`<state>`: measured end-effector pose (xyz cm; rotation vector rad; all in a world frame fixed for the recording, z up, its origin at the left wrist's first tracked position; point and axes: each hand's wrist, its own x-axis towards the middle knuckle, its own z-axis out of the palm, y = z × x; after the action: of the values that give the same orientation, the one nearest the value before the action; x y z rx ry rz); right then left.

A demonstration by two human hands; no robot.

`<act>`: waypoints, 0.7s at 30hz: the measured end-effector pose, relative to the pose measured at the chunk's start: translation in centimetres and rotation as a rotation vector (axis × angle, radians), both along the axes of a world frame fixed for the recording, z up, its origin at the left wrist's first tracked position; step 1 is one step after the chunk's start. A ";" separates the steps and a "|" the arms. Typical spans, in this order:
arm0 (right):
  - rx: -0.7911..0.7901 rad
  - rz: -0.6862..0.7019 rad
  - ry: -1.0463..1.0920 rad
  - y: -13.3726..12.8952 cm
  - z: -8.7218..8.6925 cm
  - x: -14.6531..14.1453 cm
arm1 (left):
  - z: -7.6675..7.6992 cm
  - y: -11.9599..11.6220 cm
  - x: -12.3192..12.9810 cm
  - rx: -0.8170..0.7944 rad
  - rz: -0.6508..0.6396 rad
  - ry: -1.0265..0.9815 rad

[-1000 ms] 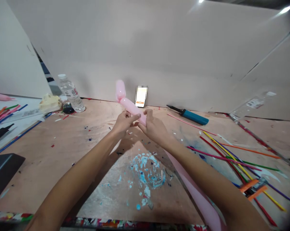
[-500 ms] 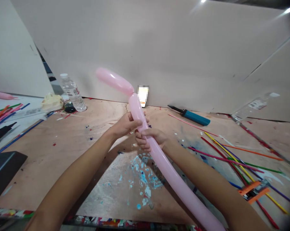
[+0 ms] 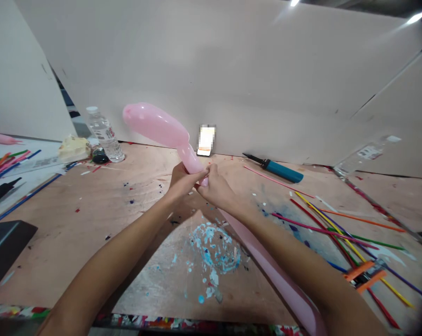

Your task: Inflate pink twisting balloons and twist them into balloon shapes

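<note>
Both hands grip a long pink modelling balloon (image 3: 157, 122) over the middle of the table. My left hand (image 3: 183, 181) is closed round it from the left, thumb on top. Close against it, my right hand (image 3: 216, 186) is closed on the same spot, its fingers partly hidden. From the hands a narrow piece rises to a pinched joint, and beyond that a fatter segment points up and left. The remaining length runs down to the right, partly hidden beneath my right forearm, to the bottom edge of the view.
A teal hand pump (image 3: 283, 171) lies at the back right. Several uninflated balloons (image 3: 337, 231) and an orange-handled tool (image 3: 365, 276) lie on the right. A lit phone (image 3: 206, 140) leans on the wall. A water bottle (image 3: 107, 135) stands back left; another bottle (image 3: 367, 156) is at the right.
My right hand has turned and closed in beside the left. The balloon between them is now squeezed or twisted, and its far segment looks fatter and has swung toward the left.
</note>
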<state>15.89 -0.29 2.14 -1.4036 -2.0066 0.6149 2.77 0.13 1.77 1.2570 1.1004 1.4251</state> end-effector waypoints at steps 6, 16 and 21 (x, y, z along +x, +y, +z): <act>-0.734 0.335 0.560 0.0 0.9 0.9 | -0.5 0.8 -1.9 0.030 -0.475 -0.093; -1.270 0.705 0.729 0.2 -0.3 3.0 | 1.3 0.3 -3.7 0.054 -0.727 0.098; -1.266 0.659 0.651 -0.1 -0.1 2.5 | 1.5 -0.2 -3.3 0.110 -0.613 0.261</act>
<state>18.35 -0.42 2.03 -0.7697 -1.4232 2.5369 -0.52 -0.03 3.28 1.7113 0.7070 0.8805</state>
